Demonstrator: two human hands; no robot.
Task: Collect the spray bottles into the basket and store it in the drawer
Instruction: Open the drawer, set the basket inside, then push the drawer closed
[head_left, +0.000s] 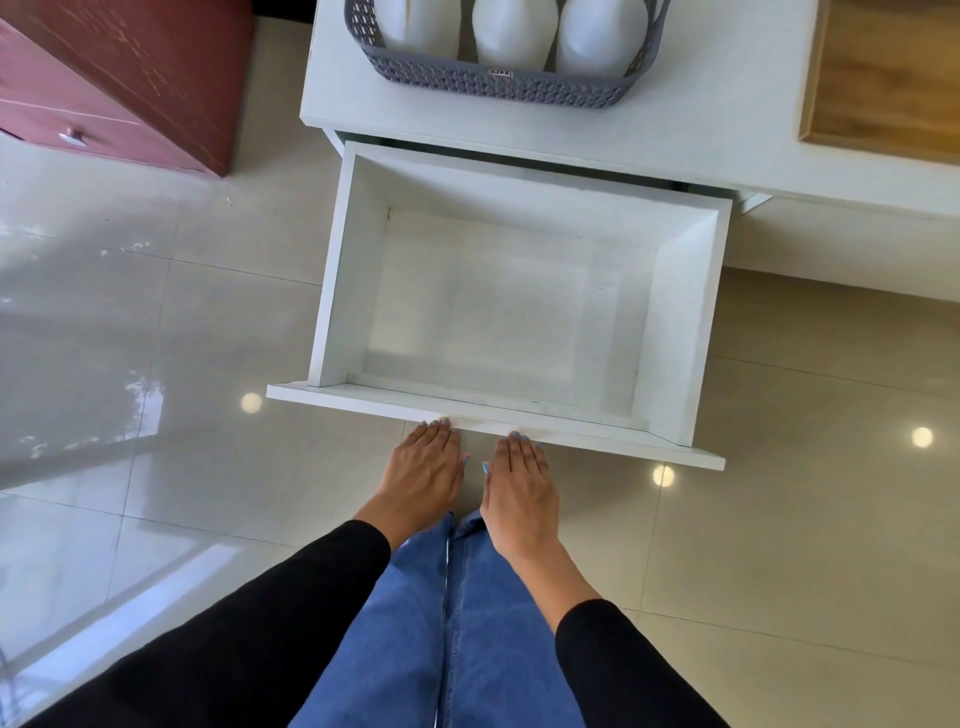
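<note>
A white drawer (519, 296) is seen pulled out wide at the centre of the frame, its inside bare. Both hands are laid flat, palms down, at the drawer's front panel in the lower middle of the frame. The left hand (423, 475) has its fingers straight and close together, tips touching the panel's edge; nothing is gripped. The right hand (522, 491) is held the same way, fingers extended, clamped on nothing; whether its fingertips press the panel or only hover over it cannot be told from this angle.

A grey woven basket (498, 85) is set on the white table top (332, 78) at the top centre of the frame, just behind the open drawer. Three white bottles (511, 31) stand side by side in it; their tops are cut off by the frame edge.

Black sleeves and blue jeans (441, 634) fill the lower frame. A reddish cabinet (130, 78) is noted at upper left, a wooden panel (888, 73) at upper right, glossy floor tiles (156, 364) around.
</note>
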